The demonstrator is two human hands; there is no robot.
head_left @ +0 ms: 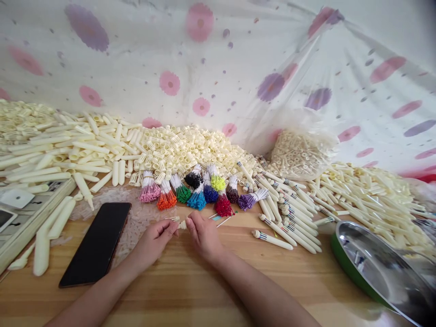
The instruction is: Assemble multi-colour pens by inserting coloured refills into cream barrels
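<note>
My left hand [155, 243] is closed in a pinch on a small cream slotted pen part [183, 225], held just above the wooden table. My right hand [206, 238] meets it from the other side, fingers pinched on the same part. Thin white refills [224, 221] stick out past my right hand; their inner ends are hidden by its fingers. Beyond the hands stand bundles of white refills with coloured ends, among them orange [166, 200], blue [196, 199], red [223, 205] and purple [252, 199].
A black phone [97, 243] lies left of my hands on small clear pieces [131, 231]. Cream pen barrels [85, 141] and slotted parts [194, 145] are heaped behind. Assembled pens [272, 239], a bag of small parts [299, 152] and a green-sided metal pan [378, 277] are right.
</note>
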